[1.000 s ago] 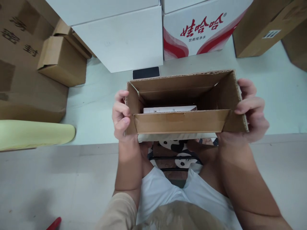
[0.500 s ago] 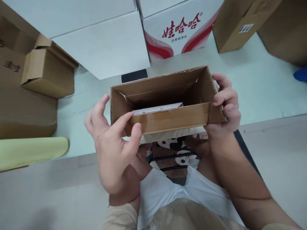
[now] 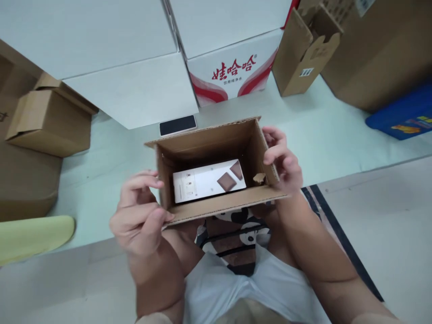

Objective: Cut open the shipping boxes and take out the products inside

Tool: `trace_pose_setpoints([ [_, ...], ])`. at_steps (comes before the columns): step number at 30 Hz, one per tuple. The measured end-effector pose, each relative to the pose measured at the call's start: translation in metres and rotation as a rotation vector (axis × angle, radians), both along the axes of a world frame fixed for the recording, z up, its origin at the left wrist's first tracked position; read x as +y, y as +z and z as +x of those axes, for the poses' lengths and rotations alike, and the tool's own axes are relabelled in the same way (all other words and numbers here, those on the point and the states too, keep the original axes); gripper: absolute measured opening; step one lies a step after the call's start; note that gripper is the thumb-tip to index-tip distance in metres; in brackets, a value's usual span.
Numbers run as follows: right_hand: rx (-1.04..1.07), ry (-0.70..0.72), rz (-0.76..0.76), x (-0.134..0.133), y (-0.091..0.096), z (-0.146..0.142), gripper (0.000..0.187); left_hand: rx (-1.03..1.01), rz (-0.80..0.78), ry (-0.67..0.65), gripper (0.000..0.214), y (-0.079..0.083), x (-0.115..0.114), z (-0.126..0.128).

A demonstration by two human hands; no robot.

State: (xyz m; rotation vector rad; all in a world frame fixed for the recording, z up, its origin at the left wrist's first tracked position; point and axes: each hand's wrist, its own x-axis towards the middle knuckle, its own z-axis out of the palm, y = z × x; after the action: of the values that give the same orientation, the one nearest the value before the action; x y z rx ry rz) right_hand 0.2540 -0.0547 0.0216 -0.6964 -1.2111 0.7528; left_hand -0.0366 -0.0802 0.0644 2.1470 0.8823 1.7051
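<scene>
An open-topped cardboard box [image 3: 219, 204] is held up at the front edge of the table, its mouth facing me. Inside lies a white carton [image 3: 205, 180] printed with brown squares. A small torn bit of cardboard [image 3: 259, 178] shows near the box's right wall. My left hand [image 3: 141, 211] is closed on the left end of the box, with thumb and fingers at the near left corner. My right hand [image 3: 283, 157] grips the right wall, fingers curled over its rim.
Behind the box lies a small black-topped flat object [image 3: 177, 125]. White cartons [image 3: 135, 90] and a red-and-white carton [image 3: 232, 76] stand at the back. Brown cardboard boxes [image 3: 50, 121] are on the left, an open one [image 3: 293, 67] and a blue item [image 3: 401, 112] on the right.
The box has tilted toward me, so the white carton's printed face now shows. My left hand has gone from partly spread fingers to gripping the left end. The view has shifted.
</scene>
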Motion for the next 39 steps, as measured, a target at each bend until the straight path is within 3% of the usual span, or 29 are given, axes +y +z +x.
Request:
trace_pose_setpoints([
  [2, -0.082, 0.004, -0.036, -0.002, 0.002, 0.003, 0.053, 0.187, -0.060, -0.036, 0.026, 0.024, 0.001, -0.006],
  [4, -0.118, 0.014, -0.057, -0.004, 0.004, 0.004, 0.053, 0.459, -0.146, -0.021, 0.027, 0.060, 0.007, -0.001],
  [7, -0.082, 0.018, -0.040, -0.006, 0.004, 0.004, 0.050, 0.727, -0.207, -0.057, 0.032, 0.114, 0.024, 0.035],
  [9, -0.062, 0.027, -0.023, -0.005, 0.003, 0.003, 0.048, 1.039, -0.350, -0.135, 0.025, 0.133, 0.038, 0.072],
  [11, -0.055, 0.038, -0.006, -0.005, 0.002, 0.002, 0.047, 1.406, -0.501, -0.164, 0.027, 0.134, 0.051, 0.106],
  [13, -0.048, 0.052, 0.006, -0.005, 0.001, 0.001, 0.046, 1.655, -0.600, -0.163, 0.048, 0.122, 0.060, 0.128],
  [16, -0.042, 0.079, 0.027, -0.006, -0.001, 0.001, 0.044, 1.808, -0.679, -0.196, 0.084, 0.098, 0.067, 0.136],
  [19, -0.041, 0.073, 0.042, -0.006, -0.002, 0.000, 0.045, 1.822, -0.676, -0.205, 0.102, 0.084, 0.068, 0.126],
  [24, -0.036, 0.073, 0.051, 0.000, -0.004, 0.000, 0.046, 1.785, -0.667, -0.086, 0.096, 0.080, 0.071, 0.119],
  [28, -0.040, 0.069, 0.034, 0.005, -0.006, 0.000, 0.047, 1.596, -0.668, -0.036, 0.094, 0.086, 0.075, 0.118],
  [32, -0.039, 0.007, 0.014, 0.008, -0.008, -0.002, 0.050, 1.297, -0.566, 0.080, 0.078, 0.123, 0.071, 0.098],
  [36, 0.038, -0.037, 0.006, 0.008, -0.009, -0.007, 0.049, 0.887, -0.449, -0.012, 0.096, 0.178, 0.063, 0.058],
  [39, 0.037, -0.037, 0.024, 0.004, -0.010, -0.009, 0.051, 0.542, -0.229, 0.061, 0.090, 0.194, 0.048, 0.031],
])
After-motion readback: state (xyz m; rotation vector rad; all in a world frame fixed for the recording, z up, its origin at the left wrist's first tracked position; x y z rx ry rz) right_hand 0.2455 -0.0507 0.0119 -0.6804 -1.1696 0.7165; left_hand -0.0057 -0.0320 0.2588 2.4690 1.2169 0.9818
